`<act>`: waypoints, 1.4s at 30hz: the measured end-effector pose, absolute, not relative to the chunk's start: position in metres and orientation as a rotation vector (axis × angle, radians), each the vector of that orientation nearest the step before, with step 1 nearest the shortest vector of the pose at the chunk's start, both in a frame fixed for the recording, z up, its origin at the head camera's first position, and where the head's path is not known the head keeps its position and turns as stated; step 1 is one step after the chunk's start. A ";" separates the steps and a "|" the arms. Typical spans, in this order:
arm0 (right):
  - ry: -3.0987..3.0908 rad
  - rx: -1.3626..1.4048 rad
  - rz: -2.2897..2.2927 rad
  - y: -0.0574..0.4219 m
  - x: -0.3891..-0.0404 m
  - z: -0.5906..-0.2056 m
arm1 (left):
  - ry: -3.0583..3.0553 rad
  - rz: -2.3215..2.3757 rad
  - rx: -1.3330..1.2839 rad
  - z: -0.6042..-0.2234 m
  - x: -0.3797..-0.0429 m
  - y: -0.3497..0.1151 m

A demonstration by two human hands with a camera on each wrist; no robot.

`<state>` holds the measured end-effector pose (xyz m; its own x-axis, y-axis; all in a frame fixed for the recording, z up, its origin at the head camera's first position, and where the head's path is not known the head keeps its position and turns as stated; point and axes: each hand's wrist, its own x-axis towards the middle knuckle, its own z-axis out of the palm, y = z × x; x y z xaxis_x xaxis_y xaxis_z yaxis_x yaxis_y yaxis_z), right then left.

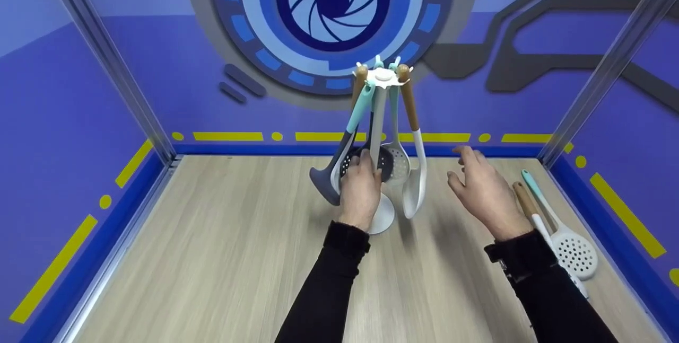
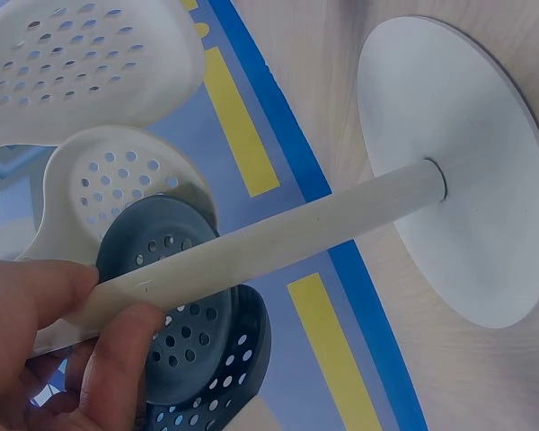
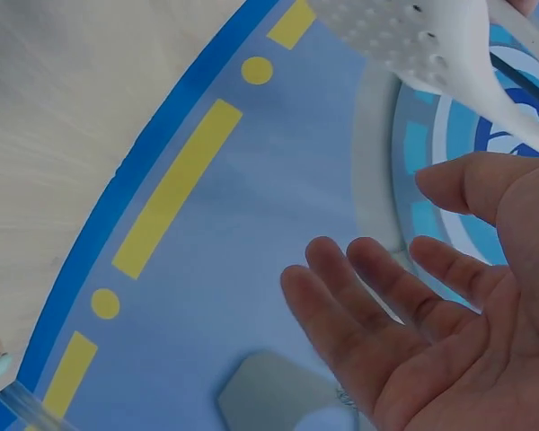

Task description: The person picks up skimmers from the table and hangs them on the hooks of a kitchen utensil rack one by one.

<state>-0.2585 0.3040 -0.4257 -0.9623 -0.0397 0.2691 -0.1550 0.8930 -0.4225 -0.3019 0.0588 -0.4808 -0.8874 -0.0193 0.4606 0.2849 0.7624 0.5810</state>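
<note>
A white utensil stand with a round base stands on the table, utensils hanging from its top. My left hand grips its white pole, thumb and fingers on either side. Around the pole hang a dark ladle with a turquoise handle, a dark perforated skimmer, a pale perforated skimmer and a white utensil with a brown handle. My right hand is in the air right of the stand, fingers spread and holding nothing.
On the table's right side lie a white perforated turner with a turquoise handle and a brown-handled white utensil, partly hidden by the right forearm. Blue patterned panels with metal corner posts enclose the wooden table.
</note>
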 end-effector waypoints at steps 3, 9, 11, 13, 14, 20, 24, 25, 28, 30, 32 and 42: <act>-2.822 0.144 0.650 0.310 -0.256 -0.430 | -2.503 -0.929 -0.204 -0.482 -0.303 0.059; -2.866 0.109 0.621 0.322 -0.254 -0.439 | -2.453 -0.912 -0.211 -0.484 -0.303 0.060; -2.880 0.094 0.612 0.327 -0.253 -0.442 | -2.448 -0.912 -0.213 -0.484 -0.302 0.060; -2.887 0.079 0.602 0.331 -0.252 -0.445 | -2.453 -0.919 -0.215 -0.483 -0.302 0.060; -2.889 0.071 0.598 0.333 -0.251 -0.446 | -2.455 -0.918 -0.215 -0.483 -0.302 0.060; -2.879 0.036 0.594 0.343 -0.248 -0.457 | -2.459 -0.906 -0.215 -0.483 -0.301 0.060; -2.896 0.019 0.608 0.350 -0.247 -0.464 | -2.461 -0.905 -0.213 -0.483 -0.302 0.060; -2.901 0.014 0.609 0.351 -0.247 -0.465 | -2.463 -0.905 -0.212 -0.483 -0.302 0.060; -2.908 -0.007 0.608 0.356 -0.247 -0.469 | -2.471 -0.893 -0.209 -0.483 -0.302 0.060; -2.907 -0.020 0.611 0.359 -0.247 -0.472 | -2.480 -0.895 -0.208 -0.483 -0.302 0.060; -2.905 -0.037 0.612 0.362 -0.246 -0.474 | -2.492 -0.903 -0.212 -0.483 -0.302 0.060; -2.904 -0.107 0.589 0.375 -0.244 -0.487 | -2.523 -0.944 -0.213 -0.480 -0.301 0.058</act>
<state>-0.2437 0.3747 -0.4870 -0.9818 0.1051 0.1580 0.0352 0.9191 -0.3925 -0.3014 0.0577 -0.4803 -0.8931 -0.0087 0.4497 0.2886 0.7557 0.5878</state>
